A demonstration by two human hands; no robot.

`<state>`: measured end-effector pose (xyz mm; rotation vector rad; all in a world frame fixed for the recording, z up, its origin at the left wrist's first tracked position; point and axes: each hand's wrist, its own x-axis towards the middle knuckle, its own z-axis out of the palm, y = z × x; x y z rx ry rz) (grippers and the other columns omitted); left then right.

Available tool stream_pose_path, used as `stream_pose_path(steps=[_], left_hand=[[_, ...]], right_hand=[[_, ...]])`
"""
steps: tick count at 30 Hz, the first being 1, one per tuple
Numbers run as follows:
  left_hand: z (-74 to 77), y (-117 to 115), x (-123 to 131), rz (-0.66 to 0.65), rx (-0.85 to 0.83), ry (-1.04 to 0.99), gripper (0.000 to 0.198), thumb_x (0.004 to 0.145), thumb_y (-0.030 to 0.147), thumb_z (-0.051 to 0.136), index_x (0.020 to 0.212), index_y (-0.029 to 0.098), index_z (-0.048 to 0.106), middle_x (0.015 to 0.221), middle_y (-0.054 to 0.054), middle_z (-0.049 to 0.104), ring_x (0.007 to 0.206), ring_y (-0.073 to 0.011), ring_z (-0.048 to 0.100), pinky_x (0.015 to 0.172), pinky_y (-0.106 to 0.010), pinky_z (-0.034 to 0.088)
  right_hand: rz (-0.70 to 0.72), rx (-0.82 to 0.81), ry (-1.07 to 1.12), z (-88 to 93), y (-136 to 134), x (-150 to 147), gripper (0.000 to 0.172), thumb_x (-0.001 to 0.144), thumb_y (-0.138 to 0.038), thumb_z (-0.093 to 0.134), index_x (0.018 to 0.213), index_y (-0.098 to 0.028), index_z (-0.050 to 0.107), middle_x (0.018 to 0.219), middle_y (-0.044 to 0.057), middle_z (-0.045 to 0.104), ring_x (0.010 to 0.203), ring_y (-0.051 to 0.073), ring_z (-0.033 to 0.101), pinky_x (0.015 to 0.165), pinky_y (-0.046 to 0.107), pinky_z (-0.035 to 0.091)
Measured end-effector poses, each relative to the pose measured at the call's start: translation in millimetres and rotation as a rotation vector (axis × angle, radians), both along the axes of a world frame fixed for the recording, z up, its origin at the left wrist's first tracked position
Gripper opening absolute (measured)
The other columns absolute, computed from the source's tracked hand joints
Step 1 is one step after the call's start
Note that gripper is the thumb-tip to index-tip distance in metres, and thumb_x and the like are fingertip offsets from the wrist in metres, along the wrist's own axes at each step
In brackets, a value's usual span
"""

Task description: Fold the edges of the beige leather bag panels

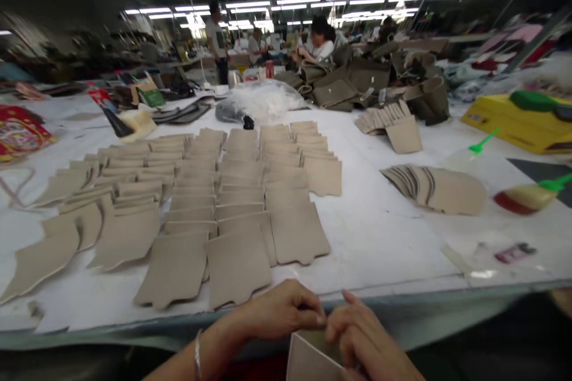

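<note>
My left hand point(281, 309) and my right hand point(364, 339) meet at the near table edge, both with fingers curled in a pinch on a pale beige cut piece point(310, 360) held below the edge. A bracelet circles my left wrist. Just beyond my hands, rows of overlapping beige cut pieces point(201, 202) cover the white table point(379, 238).
A fanned stack of beige pieces point(435, 187) lies at the right, another point(393, 125) farther back. Glue bottles with green caps point(527, 196) lie at the right edge, near a yellow box point(513, 122). Olive bags point(357, 83) and a clear plastic bag point(263, 101) sit behind. People work in the background.
</note>
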<state>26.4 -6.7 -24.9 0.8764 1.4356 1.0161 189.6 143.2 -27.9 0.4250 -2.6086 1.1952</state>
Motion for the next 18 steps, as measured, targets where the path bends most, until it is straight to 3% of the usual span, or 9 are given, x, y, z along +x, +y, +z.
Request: stream_pose_path(steps=[4,8,11,13,15,18], left_hand=[[16.5,-20.3,2.2,0.046,-0.02,0.016,0.047,0.096,0.049,0.04,0.093,0.012,0.069,0.074,-0.001,0.059,0.066,-0.013,0.051,0.062,-0.023,0.04],[42.7,-35.4,7.8,-0.003,-0.149,0.261,0.017,0.081,0.032,0.069,0.093,0.021,0.074,0.074,0.005,0.062,0.071,-0.0123,0.053,0.06,-0.021,0.034],[47.7,-36.2,16.1,0.035,-0.175,0.383,0.014,0.078,0.02,0.067,0.09,0.023,0.074,0.082,0.005,0.068,0.08,-0.0132,0.059,0.068,-0.02,0.035],[44.8,-34.6,20.1,0.069,-0.172,0.389,0.017,0.078,0.016,0.063,0.088,0.022,0.074,0.085,0.004,0.07,0.084,-0.0134,0.061,0.072,-0.02,0.036],[40.4,-33.5,22.4,0.1,-0.18,0.368,0.018,0.075,0.013,0.061,0.083,0.022,0.074,0.081,0.004,0.069,0.081,-0.0131,0.061,0.07,-0.02,0.036],[36.4,-33.7,23.4,0.129,-0.169,0.352,0.02,0.071,0.011,0.059,0.08,0.02,0.074,0.077,0.004,0.068,0.078,-0.0135,0.06,0.068,-0.02,0.037]], right_hand=[[-0.084,0.059,0.035,-8.4,-5.0,10.2,0.013,0.092,-0.013,0.049,0.087,-0.025,0.044,0.097,0.003,0.067,0.096,0.018,0.067,0.114,0.046,0.039],[-0.12,0.106,0.01,-3.5,-8.7,9.4,0.017,0.089,-0.008,0.046,0.091,-0.025,0.043,0.095,0.004,0.068,0.097,0.019,0.068,0.112,0.046,0.042],[-0.101,0.1,-0.011,-4.6,-11.8,5.2,0.019,0.088,-0.007,0.043,0.094,-0.025,0.044,0.091,0.002,0.068,0.092,0.019,0.068,0.111,0.047,0.042],[-0.116,0.074,-0.022,-9.5,-13.7,2.5,0.018,0.089,-0.007,0.041,0.093,-0.024,0.043,0.089,0.002,0.065,0.086,0.019,0.066,0.102,0.045,0.049],[-0.142,0.035,-0.011,-16.5,-15.2,0.7,0.016,0.089,-0.009,0.04,0.087,-0.024,0.04,0.084,0.001,0.061,0.079,0.019,0.061,0.082,0.038,0.054],[-0.175,0.014,-0.035,-23.1,-16.3,0.1,0.018,0.088,-0.009,0.039,0.082,-0.024,0.036,0.078,0.0,0.057,0.072,0.019,0.054,0.063,0.03,0.046]])
